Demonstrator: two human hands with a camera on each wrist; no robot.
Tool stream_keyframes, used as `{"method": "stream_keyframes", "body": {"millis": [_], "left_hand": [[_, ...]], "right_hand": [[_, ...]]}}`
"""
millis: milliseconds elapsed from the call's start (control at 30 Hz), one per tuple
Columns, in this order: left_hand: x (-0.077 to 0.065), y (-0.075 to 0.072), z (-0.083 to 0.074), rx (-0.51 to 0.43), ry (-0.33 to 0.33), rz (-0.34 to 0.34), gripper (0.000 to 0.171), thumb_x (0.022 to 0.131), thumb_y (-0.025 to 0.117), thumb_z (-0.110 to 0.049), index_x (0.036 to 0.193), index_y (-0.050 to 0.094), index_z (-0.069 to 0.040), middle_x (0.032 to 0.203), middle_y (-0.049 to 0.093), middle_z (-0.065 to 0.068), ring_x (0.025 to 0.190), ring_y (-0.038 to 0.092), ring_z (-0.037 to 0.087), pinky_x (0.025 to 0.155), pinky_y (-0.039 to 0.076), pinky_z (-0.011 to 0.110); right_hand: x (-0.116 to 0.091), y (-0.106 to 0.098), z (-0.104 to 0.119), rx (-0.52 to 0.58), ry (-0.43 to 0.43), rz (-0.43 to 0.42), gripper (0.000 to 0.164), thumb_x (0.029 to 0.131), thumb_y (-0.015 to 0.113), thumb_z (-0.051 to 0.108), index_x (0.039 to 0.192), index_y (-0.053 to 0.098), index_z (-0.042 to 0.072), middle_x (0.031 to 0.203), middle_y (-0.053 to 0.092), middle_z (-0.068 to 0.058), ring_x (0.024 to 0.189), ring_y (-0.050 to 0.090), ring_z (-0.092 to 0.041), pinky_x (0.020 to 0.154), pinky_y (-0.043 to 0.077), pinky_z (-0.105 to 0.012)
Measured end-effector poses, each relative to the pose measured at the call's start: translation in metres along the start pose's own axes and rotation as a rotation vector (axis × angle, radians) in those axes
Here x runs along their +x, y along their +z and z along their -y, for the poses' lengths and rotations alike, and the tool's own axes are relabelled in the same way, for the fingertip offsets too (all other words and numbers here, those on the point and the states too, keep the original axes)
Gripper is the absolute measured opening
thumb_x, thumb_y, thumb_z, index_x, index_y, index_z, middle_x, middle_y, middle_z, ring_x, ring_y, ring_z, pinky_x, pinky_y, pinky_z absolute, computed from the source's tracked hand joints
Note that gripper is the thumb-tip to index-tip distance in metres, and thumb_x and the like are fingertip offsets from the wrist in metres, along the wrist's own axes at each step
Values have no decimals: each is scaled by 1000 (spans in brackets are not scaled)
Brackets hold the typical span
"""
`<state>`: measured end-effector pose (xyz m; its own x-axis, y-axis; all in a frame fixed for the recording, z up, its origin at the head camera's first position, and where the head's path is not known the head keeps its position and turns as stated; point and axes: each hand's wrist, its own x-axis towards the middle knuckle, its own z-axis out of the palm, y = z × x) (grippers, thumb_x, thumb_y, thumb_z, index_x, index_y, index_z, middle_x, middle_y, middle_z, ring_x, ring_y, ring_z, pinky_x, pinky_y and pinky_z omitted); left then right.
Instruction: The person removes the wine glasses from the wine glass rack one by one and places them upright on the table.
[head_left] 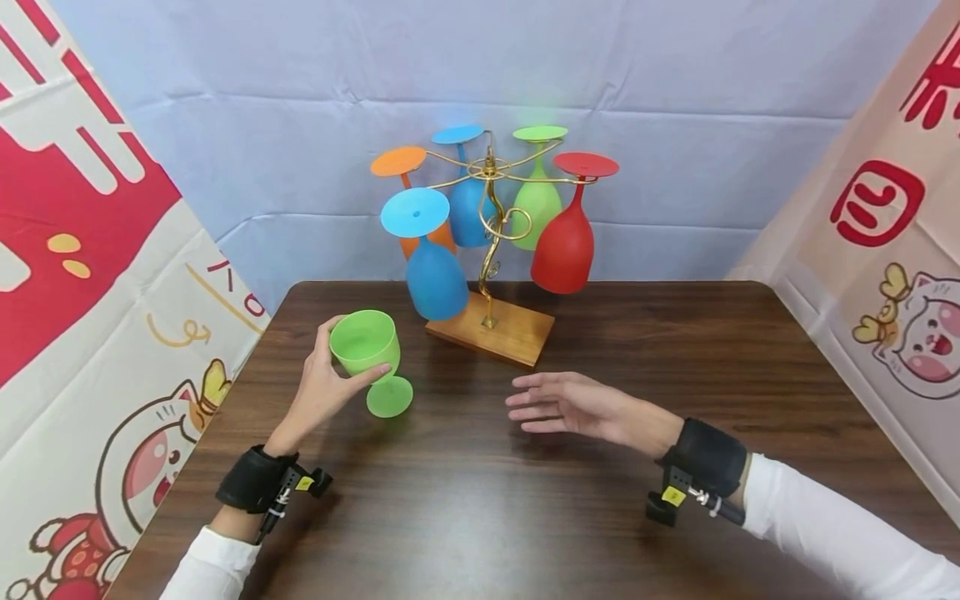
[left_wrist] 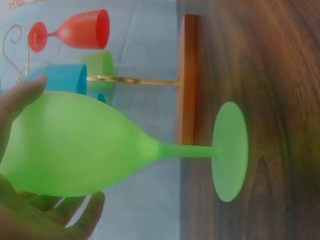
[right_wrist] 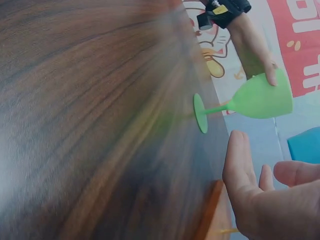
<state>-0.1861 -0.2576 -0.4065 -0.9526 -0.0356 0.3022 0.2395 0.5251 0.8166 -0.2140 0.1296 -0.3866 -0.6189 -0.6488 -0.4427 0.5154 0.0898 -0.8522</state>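
My left hand (head_left: 326,387) grips the bowl of a green goblet (head_left: 365,337), thumb on one side and fingers on the other. The goblet is upright, its mouth facing up. Its round foot (left_wrist: 230,152) is near the tabletop; whether it touches, I cannot tell. To the right, my right hand (head_left: 573,406) holds nothing, its fingers extended toward the left, in front of a gold goblet rack (head_left: 491,167). From that rack hang upside-down goblets: a front blue goblet (head_left: 435,275), an orange goblet (head_left: 401,162), a rear blue goblet (head_left: 468,208), another green goblet (head_left: 538,204) and a red goblet (head_left: 566,250).
The rack rises from a wooden base (head_left: 491,329) toward the back of the dark wooden table (head_left: 465,500). A pale blue cloth (head_left: 675,108) hangs behind. Printed cloths stand at the left (head_left: 90,275) and right sides. Both wrists wear black straps with small cameras.
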Motion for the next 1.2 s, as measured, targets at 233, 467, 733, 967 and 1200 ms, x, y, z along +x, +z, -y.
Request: {"method": "stream_keyframes", "body": {"millis": [233, 467, 733, 967, 1200], "left_hand": [[2, -5, 5, -6, -29, -5, 93, 86, 82, -16, 158, 22, -14, 141, 53, 21, 124, 57, 34, 95, 49, 40], [7, -9, 11, -22, 6, -41, 96, 85, 83, -16, 159, 22, -16, 142, 52, 20, 124, 56, 34, 98, 45, 47], [11, -16, 18, -13, 1, -88, 95, 83, 84, -17, 158, 25, -17, 141, 53, 19, 122, 55, 32, 97, 44, 44], [14, -18, 21, 8, -49, -102, 94, 85, 84, -25, 157, 26, -14, 140, 53, 20, 122, 54, 34, 101, 42, 48], [20, -19, 23, 24, -49, -130, 92, 85, 83, -25, 157, 28, -12, 140, 53, 21, 122, 54, 35, 100, 42, 48]], "right_hand": [[-20, -9, 17, -86, -39, -4, 48, 107, 49, 14, 151, 38, -5, 143, 61, -18, 118, 70, -21, 104, 55, -40], [-39, -14, 35, -117, -83, -41, 51, 108, 46, 14, 154, 33, -4, 141, 63, -15, 118, 70, -19, 105, 55, -37], [-61, -25, 52, -112, -166, -46, 53, 108, 50, 18, 155, 31, 0, 137, 66, -6, 119, 69, -16, 104, 55, -34], [-81, -36, 62, -106, -189, -77, 44, 108, 51, 16, 149, 39, 8, 131, 70, 1, 120, 69, -16, 103, 55, -30], [-99, -51, 68, -68, -269, -57, 30, 109, 45, 10, 136, 57, 17, 131, 71, -2, 120, 70, -17, 101, 57, -30]]}}
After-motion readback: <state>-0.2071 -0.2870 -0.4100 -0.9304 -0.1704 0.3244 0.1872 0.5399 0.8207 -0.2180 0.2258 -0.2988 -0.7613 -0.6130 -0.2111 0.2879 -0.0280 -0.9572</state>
